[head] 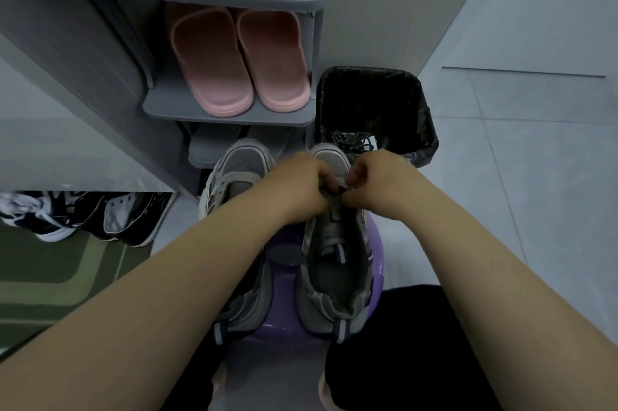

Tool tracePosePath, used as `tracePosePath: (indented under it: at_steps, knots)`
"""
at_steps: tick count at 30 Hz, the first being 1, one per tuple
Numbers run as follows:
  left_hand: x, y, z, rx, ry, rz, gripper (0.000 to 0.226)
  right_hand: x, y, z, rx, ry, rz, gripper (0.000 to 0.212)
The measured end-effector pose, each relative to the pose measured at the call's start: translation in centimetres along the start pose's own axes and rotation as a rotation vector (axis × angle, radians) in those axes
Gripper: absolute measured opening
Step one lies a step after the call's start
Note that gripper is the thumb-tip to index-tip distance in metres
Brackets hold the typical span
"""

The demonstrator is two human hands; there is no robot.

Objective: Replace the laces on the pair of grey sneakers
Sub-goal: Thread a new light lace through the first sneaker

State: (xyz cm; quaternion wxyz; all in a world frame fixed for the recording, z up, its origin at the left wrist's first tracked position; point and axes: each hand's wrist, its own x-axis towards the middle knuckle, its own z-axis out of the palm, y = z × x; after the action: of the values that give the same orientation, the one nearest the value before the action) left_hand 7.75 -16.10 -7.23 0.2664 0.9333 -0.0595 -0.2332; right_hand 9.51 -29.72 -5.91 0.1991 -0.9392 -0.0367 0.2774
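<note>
Pink slippers (240, 59) sit on a shelf of the grey shoe rack (167, 113). Right of the rack stands a black-lined bin (424, 116); left of it, black-and-white sneakers (83, 216) by a green mat (50, 273).

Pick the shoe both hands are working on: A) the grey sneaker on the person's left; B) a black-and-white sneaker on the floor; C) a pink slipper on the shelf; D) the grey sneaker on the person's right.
D: the left hand and right hand both pinch at the front of the right grey sneaker.
</note>
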Motion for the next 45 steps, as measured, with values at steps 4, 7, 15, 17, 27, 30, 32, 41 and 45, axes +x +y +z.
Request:
tracePosePath:
  at_steps: [4, 7, 15, 17, 27, 30, 32, 41, 45]
  knots:
    - [0.1, 0.6, 1.1, -0.044, 0.082, -0.058, 0.023, -0.3, 0.8, -0.1, 0.177, 0.031, -0.026, 0.012]
    - [0.1, 1.2, 2.1, -0.055, 0.172, -0.100, 0.023, -0.2, 1.3, 0.3, 0.314, 0.043, -0.004, 0.015]
    - [0.3, 1.4, 2.7, 0.021, 0.239, -0.113, 0.009, 0.1, 2.1, 1.3, 0.450, 0.093, 0.032, 0.016]
    - [0.2, 1.6, 2.2, 0.054, 0.190, -0.116, 0.009, 0.3, 2.3, 1.5, 0.474, 0.100, 0.058, 0.020]
    - [-2.4, 0.2, 2.0, -0.075, 0.159, -0.073, 0.020, 1.0, 3.2, 1.5, 0.704, -0.152, 0.369, 0.036]
    - [-2.4, 0.0, 2.5, -0.100, 0.178, -0.044, 0.018, 1.7, 2.9, 2.3, 0.772, -0.023, 0.310, 0.025]
    - [-2.4, -0.2, 2.2, -0.127, 0.184, -0.044, 0.013, 2.1, 2.5, 1.4, 0.929, 0.168, 0.255, 0.026]
    - [-1.4, -0.8, 1.1, -0.394, 0.294, -0.094, 0.063, -0.1, -1.4, -1.1, 1.057, -0.094, -0.007, 0.007]
    - [-0.9, -1.1, -1.2, -0.338, 0.486, 0.357, 0.063, -2.6, -3.1, -2.0, 0.550, 0.059, -0.479, 0.003]
